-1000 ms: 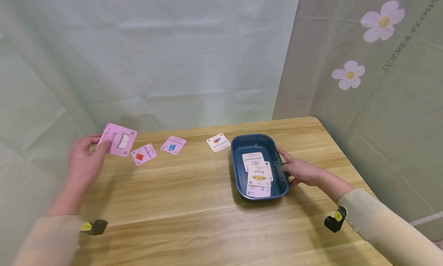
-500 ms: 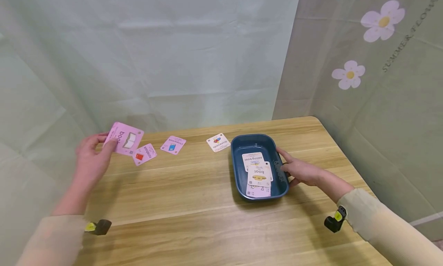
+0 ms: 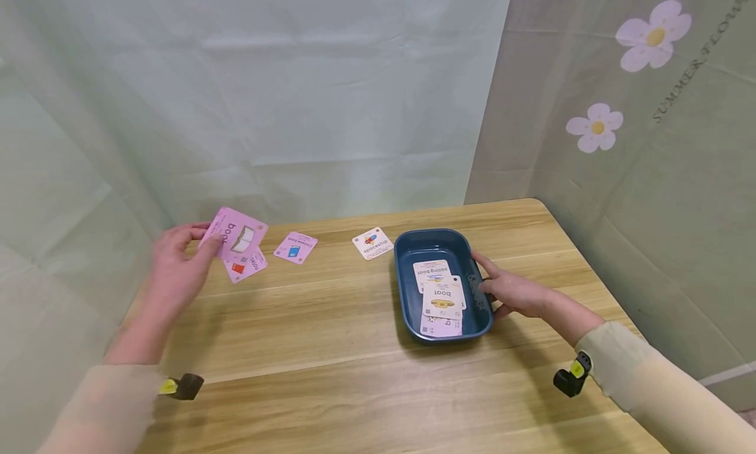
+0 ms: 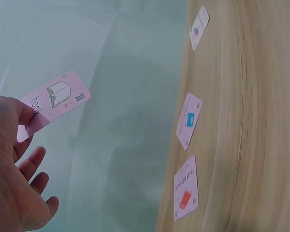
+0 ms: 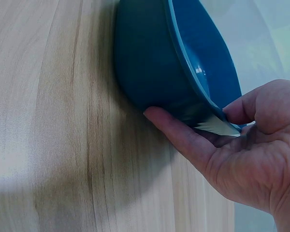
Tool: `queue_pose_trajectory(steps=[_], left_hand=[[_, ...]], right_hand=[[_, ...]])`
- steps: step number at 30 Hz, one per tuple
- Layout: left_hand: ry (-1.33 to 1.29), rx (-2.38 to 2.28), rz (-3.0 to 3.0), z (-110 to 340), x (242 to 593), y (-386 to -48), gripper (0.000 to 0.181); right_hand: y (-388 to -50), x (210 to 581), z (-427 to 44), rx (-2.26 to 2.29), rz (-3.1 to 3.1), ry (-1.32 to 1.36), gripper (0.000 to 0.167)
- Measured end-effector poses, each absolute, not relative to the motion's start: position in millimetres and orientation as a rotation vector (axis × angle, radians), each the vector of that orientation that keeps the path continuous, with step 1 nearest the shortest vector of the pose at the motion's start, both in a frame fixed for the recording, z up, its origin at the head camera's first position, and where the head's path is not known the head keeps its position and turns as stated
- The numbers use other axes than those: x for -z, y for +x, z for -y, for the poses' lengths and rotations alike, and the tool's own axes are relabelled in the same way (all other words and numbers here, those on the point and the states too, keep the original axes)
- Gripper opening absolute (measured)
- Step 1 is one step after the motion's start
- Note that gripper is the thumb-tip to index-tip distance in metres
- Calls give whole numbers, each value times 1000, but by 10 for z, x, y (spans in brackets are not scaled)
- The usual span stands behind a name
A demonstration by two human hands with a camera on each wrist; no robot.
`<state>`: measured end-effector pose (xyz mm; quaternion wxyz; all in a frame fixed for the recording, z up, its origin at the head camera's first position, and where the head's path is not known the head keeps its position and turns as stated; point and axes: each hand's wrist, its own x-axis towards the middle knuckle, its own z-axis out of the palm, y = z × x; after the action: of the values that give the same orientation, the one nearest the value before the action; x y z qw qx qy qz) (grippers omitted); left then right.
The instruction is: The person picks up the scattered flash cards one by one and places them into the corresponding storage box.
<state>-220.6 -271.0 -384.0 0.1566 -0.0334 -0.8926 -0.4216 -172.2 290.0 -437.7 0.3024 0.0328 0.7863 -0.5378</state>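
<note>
1. The pink book card point(image 3: 242, 239) is hanging in the air near the far edge of the bench point(image 3: 325, 342), toward its left side.
2. The left hand point(image 3: 180, 264) is pinching one end, thumb on top, maybe so the book drawing can show. The other fingers are bending loosely.
3. From the head view, the card is hiding part of the notebook card point(image 3: 247, 268); the left wrist view is showing them apart.
4. The notebook card, the Chinese book card point(image 3: 296, 248) and the spaceship card point(image 3: 373, 244) are lying flat along the far edge, perhaps spread out so each is easy to see.
5. The blue tray point(image 3: 434, 241) is standing nearer the right edge. Its walls are probably keeping the boat card point(image 3: 443, 301) and others inside.
6. The right hand point(image 3: 515, 291) is gripping the tray's right side, thumb over the rim, likely keeping it steady.
</note>
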Motion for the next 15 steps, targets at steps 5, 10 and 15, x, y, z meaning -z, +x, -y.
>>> queue_pose_trajectory(steps=[5, 10, 15], left_hand=[[-105, 1220, 2581, 2626, 3831, -2199, 44], [-157, 1226, 2567, 2550, 3844, -2214, 41], [-212, 1229, 2549, 2459, 3835, -2213, 38]], right_hand=[[-1722, 4375, -2903, 1416, -2091, 83, 79], [-1723, 4373, -2901, 1414, -2090, 83, 80], [-1721, 4370, -2899, 1417, -2087, 88, 80]])
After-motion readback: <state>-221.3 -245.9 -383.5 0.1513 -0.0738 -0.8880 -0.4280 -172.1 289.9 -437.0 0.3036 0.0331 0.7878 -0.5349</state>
